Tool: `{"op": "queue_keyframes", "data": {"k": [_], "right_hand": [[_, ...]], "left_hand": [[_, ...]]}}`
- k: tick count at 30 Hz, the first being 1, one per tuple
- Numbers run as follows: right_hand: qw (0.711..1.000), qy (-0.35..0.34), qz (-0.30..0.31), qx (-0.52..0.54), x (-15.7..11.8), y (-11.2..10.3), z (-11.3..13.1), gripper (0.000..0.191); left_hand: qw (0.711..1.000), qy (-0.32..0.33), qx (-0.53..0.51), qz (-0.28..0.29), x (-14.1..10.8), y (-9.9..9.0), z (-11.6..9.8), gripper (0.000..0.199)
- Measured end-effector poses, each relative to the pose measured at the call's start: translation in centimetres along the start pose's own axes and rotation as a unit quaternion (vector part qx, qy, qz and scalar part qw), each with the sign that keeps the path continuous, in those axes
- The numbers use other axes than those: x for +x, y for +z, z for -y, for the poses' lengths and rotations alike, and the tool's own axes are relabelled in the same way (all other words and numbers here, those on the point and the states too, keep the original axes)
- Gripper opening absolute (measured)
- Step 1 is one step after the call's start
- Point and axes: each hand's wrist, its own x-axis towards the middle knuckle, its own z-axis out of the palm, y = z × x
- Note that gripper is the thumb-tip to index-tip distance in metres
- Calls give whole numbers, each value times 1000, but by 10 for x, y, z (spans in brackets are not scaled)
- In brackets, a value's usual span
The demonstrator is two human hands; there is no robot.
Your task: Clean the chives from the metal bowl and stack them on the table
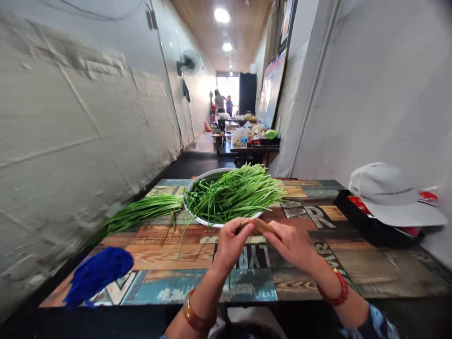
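Counted: one basin (209, 223) of chives (235, 195) at centre, one loose bundle (144, 212) at left; one blue cloth (100, 273), lower left. "R" and inverted "LYR" are read on the tabletop (158, 254). Mid-frame, a blurred brown strip (262, 226) is clamped by the right hand (293, 242); the left hand (230, 242) is curled beside it, grip indeterminable.

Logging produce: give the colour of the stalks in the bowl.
The stalks are green, paler rightward; head view.

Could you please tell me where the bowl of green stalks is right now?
In the head view, the bowl stands mid-table toward the far edge of the table, just beyond both hands, with a green bundle to its left.
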Motion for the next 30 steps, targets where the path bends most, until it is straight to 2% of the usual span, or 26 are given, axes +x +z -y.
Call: {"op": "queue_keyframes", "data": {"k": [3,8,14,18,21,25,28,30], "right_hand": [[1000,-24,14,-11,-8,6,-4,34],[998,-8,61,14,-20,-1,-9,35],[990,6,120,77,-25,-6,-10,42],[976,22,162,141,-21,-7,-5,47],[968,25,177,179,-17,-6,1,46],[979,1,159,125,-19,-3,-5,45],[990,-1,130,53,-30,-1,-35,42],[993,32,115,8,-40,-1,-65,37]], "left_hand": [[998,41,51,-1,-6,2,4,22],[980,144,136,7,-12,1,6,16],[971,164,166,45,-20,-5,8,22],[962,204,174,50,-28,-5,11,20],[957,220,189,9,-33,-6,11,21],[962,178,191,-79,-32,-23,10,22],[974,110,126,-155,-26,-53,8,21],[976,63,22,-208,-22,-74,5,23]]}}
